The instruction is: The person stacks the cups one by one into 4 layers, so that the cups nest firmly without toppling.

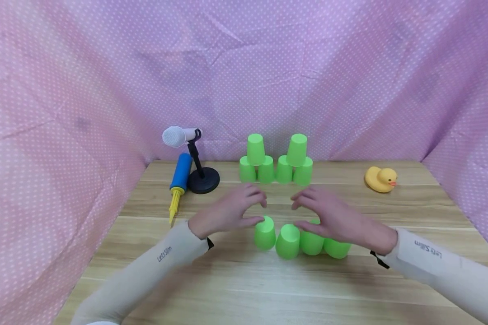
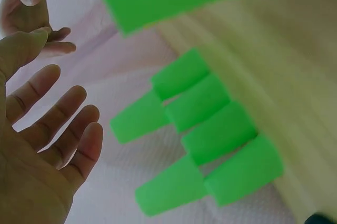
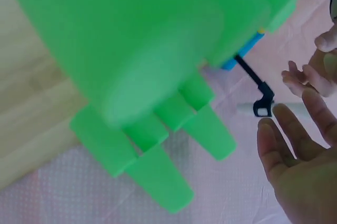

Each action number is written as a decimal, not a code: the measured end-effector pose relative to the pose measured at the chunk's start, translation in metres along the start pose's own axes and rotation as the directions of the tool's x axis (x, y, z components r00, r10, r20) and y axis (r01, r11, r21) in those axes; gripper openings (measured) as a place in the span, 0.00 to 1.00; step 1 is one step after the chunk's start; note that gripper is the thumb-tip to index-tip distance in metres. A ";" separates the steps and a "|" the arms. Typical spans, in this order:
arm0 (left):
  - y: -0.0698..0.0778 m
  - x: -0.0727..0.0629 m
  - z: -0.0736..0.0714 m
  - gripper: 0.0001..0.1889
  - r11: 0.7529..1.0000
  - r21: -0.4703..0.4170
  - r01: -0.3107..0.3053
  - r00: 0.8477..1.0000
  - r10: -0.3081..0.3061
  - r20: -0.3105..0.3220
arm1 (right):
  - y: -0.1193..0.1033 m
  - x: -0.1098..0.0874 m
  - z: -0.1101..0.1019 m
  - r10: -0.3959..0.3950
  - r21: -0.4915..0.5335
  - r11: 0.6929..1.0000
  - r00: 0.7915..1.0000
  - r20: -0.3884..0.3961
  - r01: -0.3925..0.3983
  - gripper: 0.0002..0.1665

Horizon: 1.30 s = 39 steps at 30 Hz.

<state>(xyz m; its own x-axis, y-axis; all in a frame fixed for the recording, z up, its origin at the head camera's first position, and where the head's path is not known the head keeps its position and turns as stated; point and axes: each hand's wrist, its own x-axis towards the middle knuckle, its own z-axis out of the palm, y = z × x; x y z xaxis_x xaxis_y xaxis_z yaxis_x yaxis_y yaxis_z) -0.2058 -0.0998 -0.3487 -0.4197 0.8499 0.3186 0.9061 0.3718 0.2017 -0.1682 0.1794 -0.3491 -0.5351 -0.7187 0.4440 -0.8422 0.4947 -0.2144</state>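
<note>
Several bright green cups stand upside down in a near row, with a leftmost cup (image 1: 265, 238) and a second cup (image 1: 288, 246) in plain sight. My left hand (image 1: 236, 210) hovers over the left end of this row, its fingers loosely bent and holding nothing. Over the right end is my right hand (image 1: 333, 216), fingers apart and also holding nothing, partly hiding the cups there. Behind them stand two small pyramids of three green cups, each with one top cup, a left one (image 1: 255, 149) and a right one (image 1: 297, 150), resting on two below.
At the back left, a white microphone (image 1: 180, 135) sits on a black stand (image 1: 204, 181). A blue and yellow hand pump (image 1: 181, 171) lies beside it. A yellow rubber duck (image 1: 380, 179) is at the back right of the wooden table (image 1: 268, 298). Pink dotted cloth (image 1: 244, 67) hangs behind.
</note>
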 end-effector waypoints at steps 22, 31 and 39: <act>0.012 -0.020 0.041 0.11 0.985 -0.092 0.146 0.986 -0.137 0.098 | -0.014 -0.021 0.035 0.027 0.056 0.998 0.994 0.109 -0.033 0.15; 0.010 -0.021 0.041 0.12 0.980 -0.101 0.171 0.982 -0.161 0.102 | -0.014 -0.024 0.037 0.032 0.053 0.998 0.995 0.096 -0.037 0.13; 0.007 -0.020 0.032 0.13 0.971 -0.120 0.206 0.976 -0.194 0.099 | -0.013 -0.021 0.027 0.025 0.047 0.999 0.998 0.052 -0.027 0.14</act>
<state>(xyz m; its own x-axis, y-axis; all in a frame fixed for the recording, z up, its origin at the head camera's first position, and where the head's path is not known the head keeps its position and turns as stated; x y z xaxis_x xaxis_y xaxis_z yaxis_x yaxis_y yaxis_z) -0.1898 -0.1023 -0.3834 -0.5806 0.7940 0.1803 0.7874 0.4912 0.3725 -0.1480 0.1751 -0.3793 -0.5584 -0.7305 0.3930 -0.8295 0.4906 -0.2668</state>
